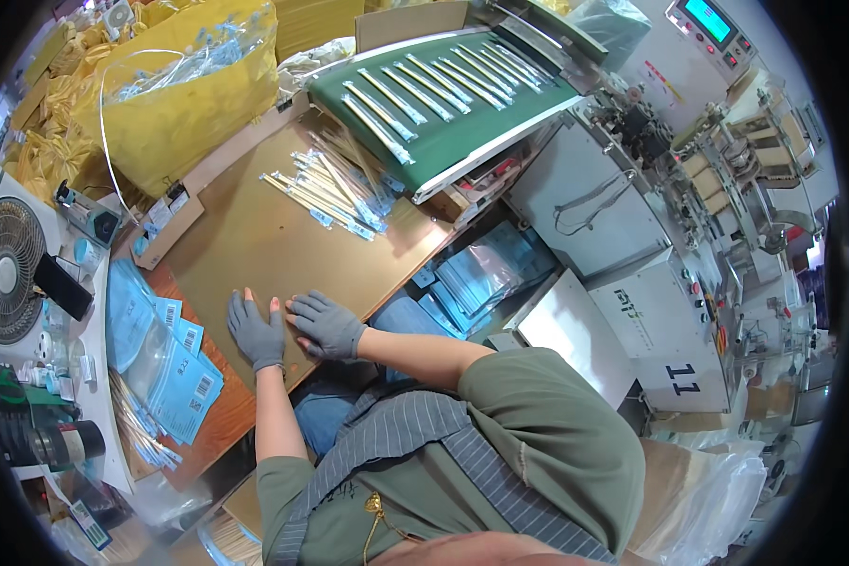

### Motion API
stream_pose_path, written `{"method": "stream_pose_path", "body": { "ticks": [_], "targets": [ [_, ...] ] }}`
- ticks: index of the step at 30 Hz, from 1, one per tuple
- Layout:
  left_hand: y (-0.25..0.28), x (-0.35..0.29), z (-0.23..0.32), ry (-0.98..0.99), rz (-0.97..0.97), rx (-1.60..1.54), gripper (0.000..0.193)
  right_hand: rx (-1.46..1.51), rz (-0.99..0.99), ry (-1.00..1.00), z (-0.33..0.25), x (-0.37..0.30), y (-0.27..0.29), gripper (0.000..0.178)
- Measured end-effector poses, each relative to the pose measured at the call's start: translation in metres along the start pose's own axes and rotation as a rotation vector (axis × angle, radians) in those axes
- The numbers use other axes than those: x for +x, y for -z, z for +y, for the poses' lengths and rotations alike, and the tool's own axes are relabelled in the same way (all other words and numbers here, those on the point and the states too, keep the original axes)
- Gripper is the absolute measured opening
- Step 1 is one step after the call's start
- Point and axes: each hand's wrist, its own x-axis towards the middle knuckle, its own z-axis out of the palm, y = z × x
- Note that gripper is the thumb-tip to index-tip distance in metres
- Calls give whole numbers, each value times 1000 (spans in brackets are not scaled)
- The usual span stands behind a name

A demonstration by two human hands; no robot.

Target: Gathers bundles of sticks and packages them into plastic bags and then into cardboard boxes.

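Observation:
My left hand, in a grey glove with some bare fingertips, lies flat on the brown tabletop near its front edge. Beside it my right hand, gloved alike, rests palm down with its fingers apart, pointing left. Neither hand holds anything. Beyond them lies a loose pile of thin wooden sticks in clear, blue-marked wrappers, at the tabletop's far end. More wrapped sticks lie spaced in a row on a green conveyor belt beyond the pile.
Blue printed plastic bags and a bundle of sticks lie at the left, near a fan. A yellow sack stands at the far left. Blue packs sit below the belt, beside a grey machine cabinet.

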Motion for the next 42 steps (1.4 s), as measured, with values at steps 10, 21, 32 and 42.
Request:
{"method": "stream_pose_path", "body": {
  "ticks": [10, 21, 32, 42],
  "targets": [
    [-3, -2, 2, 7, 6, 7, 56, 33, 22, 6, 1, -1, 4, 44],
    [1, 0, -5, 49, 50, 13, 56, -102, 158, -177, 49, 72, 36, 72],
    [3, 0, -2, 91, 130, -59, 52, -84, -12, -1093, 179, 123, 81, 74],
    [-19, 31, -6, 65, 143, -171, 59, 728, 459, -748, 117, 68, 30, 34]
  ]
}}
